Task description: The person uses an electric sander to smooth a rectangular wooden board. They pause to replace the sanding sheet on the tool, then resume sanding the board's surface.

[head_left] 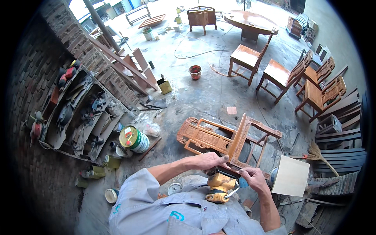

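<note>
Sheet sander, yellow-bodied: held low before the grey work shirt, dark base plate turned away from the wearer, pale cord-like loop hanging at the right side. Left hand: pinched the left end of the plate, thumb uppermost. Right hand: pinched the opposite end between thumb and fingers. Not determinable: presence of a separate abrasive sheet under the fingertips; supply of current to the motor. Judged chief hazard: fingertips scraped or nipped, through accidental switching-on with power connected. Judged second: slack or skewed seating of any sheet, through uneven pull from the two hands. Judged third: rolling or dropping of the tool, through a hold at the plate ends only, with no hand seen around the body. Could in falling have dented the carved wooden chair, lying tipped over just beyond the hands. Could also have snagged at the cord-like loop, through contact with folds of the shirt
</note>
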A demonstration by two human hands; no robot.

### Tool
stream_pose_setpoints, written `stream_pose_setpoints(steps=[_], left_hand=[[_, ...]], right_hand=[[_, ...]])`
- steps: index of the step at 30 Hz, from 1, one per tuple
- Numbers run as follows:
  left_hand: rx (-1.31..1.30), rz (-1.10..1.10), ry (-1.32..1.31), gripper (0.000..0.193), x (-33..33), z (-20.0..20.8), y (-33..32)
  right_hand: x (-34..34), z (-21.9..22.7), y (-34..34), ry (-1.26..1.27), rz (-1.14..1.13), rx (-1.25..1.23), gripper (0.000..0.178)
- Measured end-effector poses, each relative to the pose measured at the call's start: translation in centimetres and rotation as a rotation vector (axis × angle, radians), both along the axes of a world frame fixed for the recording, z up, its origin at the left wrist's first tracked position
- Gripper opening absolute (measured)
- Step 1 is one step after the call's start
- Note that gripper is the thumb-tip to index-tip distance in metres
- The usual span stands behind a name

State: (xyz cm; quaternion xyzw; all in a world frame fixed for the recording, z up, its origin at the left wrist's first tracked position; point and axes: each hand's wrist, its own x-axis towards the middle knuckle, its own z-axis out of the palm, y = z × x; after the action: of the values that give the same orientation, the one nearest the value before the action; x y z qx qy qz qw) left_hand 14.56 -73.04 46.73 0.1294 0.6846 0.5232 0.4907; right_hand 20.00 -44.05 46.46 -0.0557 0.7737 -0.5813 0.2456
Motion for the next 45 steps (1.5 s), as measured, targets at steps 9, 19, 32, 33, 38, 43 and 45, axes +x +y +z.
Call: stream_pose_setpoints(steps=[9, 19, 32, 33, 38, 43, 45], left_hand=[[-0.015, -0.196, 0.207, 0.034, -2.7, 1.1, -0.7], [-0.116, -0.374, 0.375, 0.029, -3.4, 5.2, 1.7], [-0.072, -0.421, 0.492, 0.031, -3.2, 3.9, 1.7], [-0.076, -0.419, 0.491, 0.031, -3.2, 4.1, 1.7], [-0.129, -0.411, 0.499, 0.032, -2.9, 5.3, 2.0], [-0.14, -0.383, 0.468, 0.028, -3.6, 5.2, 1.9], [-0.14, -0.37, 0.44, 0.031, -3.5, 5.6, 1.4]], right_hand=[[-1.0, 0.2, -0.6, 0.152, 0.111, 0.048, 0.023], [1.5, 1.1, -0.8, 0.082, -0.041, -0.016, 0.018], [0.5, 0.7, -1.1, 0.282, 0.096, 0.08, 0.02], [0.4, 0.6, -1.0, 0.294, 0.098, 0.075, 0.02], [0.4, 0.7, -0.9, 0.385, 0.11, 0.074, 0.018], [-0.3, 0.4, -0.9, 0.433, 0.099, 0.042, 0.016], [-0.4, 0.9, -1.3, 0.455, 0.105, 0.02, 0.016]])
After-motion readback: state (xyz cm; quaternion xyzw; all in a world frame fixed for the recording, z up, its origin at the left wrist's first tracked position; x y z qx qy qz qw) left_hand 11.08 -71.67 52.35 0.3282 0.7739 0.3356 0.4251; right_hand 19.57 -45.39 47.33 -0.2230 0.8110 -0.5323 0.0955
